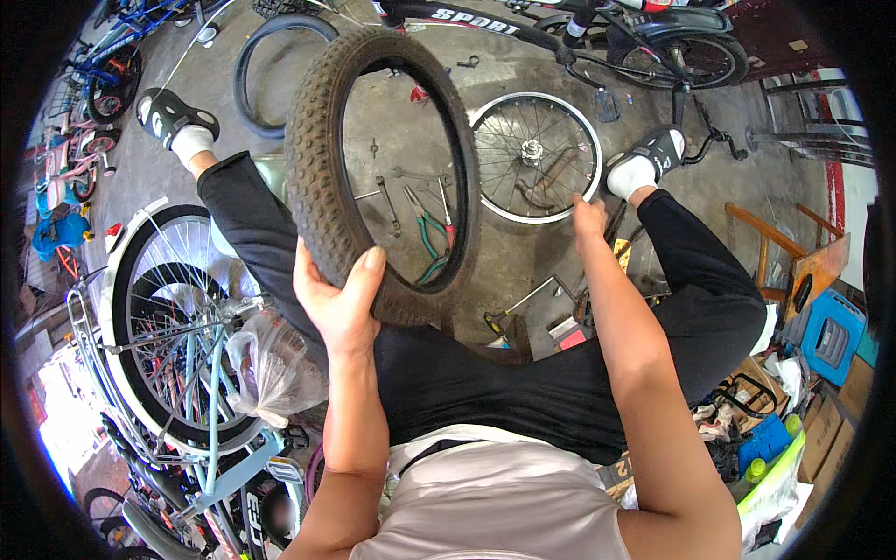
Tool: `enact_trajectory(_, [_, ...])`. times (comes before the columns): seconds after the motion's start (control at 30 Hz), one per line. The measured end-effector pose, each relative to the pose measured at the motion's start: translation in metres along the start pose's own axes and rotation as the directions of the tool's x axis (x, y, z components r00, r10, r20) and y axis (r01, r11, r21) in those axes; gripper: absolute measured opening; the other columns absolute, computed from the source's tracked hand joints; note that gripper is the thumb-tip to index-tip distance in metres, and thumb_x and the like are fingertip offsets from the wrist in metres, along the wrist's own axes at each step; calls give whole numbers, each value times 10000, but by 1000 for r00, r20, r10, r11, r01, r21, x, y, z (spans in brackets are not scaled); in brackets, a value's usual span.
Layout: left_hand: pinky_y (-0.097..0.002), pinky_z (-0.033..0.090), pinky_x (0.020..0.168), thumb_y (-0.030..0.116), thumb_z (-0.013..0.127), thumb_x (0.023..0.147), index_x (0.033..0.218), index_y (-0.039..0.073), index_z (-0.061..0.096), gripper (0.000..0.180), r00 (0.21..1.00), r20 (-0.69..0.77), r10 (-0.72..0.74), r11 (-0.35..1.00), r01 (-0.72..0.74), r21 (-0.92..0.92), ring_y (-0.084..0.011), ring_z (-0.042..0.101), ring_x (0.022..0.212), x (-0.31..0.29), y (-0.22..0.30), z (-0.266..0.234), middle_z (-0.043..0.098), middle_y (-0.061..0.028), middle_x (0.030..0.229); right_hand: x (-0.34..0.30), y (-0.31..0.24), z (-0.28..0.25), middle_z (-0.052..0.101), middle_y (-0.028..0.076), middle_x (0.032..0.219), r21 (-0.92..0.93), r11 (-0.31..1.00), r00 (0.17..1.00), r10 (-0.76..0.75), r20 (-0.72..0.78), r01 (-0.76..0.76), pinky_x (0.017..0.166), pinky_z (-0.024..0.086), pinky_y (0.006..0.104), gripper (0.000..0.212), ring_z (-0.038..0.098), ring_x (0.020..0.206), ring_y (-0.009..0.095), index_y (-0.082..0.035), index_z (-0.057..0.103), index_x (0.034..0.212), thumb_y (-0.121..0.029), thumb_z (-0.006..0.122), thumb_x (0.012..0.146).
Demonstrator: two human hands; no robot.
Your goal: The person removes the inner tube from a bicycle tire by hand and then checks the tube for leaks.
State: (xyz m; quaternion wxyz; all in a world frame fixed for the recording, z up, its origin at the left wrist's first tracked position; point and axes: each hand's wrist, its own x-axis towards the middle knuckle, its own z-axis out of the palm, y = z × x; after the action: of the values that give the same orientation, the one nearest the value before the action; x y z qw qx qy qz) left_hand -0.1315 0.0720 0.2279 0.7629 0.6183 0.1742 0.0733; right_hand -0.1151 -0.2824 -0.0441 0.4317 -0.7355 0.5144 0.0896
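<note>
A knobbly black bicycle tire (pixel 322 177) stands raised in front of me at the left. My left hand (pixel 338 297) grips its lower edge, thumb on the near side and fingers behind the tread. To its right is a bare bicycle wheel (pixel 594 131) with a silver rim, spokes and a hub. My right hand (pixel 588 222) is closed at the lower right edge of that rim, its fingertips partly hidden. Through the tire's opening I see green-handled pliers (pixel 429 235), a red-handled screwdriver (pixel 450 230) and a wrench (pixel 388 205) on the floor.
Another tire (pixel 245 79) lies at the far left. A black bicycle (pixel 504 30) lies across the back. Parked bicycles (pixel 140 373) crowd the left, with a clear plastic bag (pixel 275 364) beside them. At right are a wooden stool (pixel 803 252) and a blue plastic step stool (pixel 829 336).
</note>
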Motion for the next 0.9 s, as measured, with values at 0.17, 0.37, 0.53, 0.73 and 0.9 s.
enact_trajectory(0.17, [-287, 570, 744, 191, 909, 705, 1333, -53, 514, 781, 987, 161, 1, 997, 11, -73, -174, 691, 813, -24, 29, 0, 685, -90, 1041, -56, -72, -26, 496, 250, 1446, -252, 924, 943, -230, 239, 289, 1098, 421, 452, 861, 542, 1312, 398, -18, 596, 1367, -710, 644, 856])
enact_trajectory(0.37, [-334, 470, 1014, 262, 895, 703, 1392, -43, 475, 862, 936, 349, -42, 985, 98, -144, -191, 607, 1146, -65, 59, 36, 620, -102, 1266, -126, -115, -53, 716, 136, 1039, 121, 942, 720, -318, 617, 312, 724, 591, 385, 752, 726, 960, 248, 60, 462, 1424, -406, 758, 913])
enact_trajectory(0.53, [-361, 521, 979, 306, 578, 1034, 1454, -3, 479, 530, 883, 449, -135, 827, 350, -441, -224, 643, 1143, -28, 48, 62, 601, -135, 1335, -129, -113, -81, 731, 128, 998, 345, 914, 679, -393, 620, 215, 623, 604, 363, 439, 736, 803, 212, 47, 502, 1336, -134, 643, 962])
enact_trajectory(0.73, [-332, 562, 682, 367, 766, 920, 1393, -39, 541, 663, 721, 477, -504, 833, 258, 490, -211, 687, 904, 17, -80, 86, 677, -161, 1210, -146, -112, -74, 730, 112, 984, 326, 917, 733, -383, 562, 229, 603, 604, 339, 372, 730, 784, 198, 14, 555, 1303, -67, 568, 941])
enact_trajectory(0.9, [-317, 568, 691, 226, 738, 891, 1273, -99, 635, 512, 660, 469, -586, 782, 310, 541, -186, 716, 871, 15, -104, 83, 749, -164, 1033, -163, -111, -89, 730, 103, 1016, 313, 926, 701, -366, 612, 210, 620, 603, 322, 336, 720, 820, 180, 7, 604, 1262, -57, 546, 937])
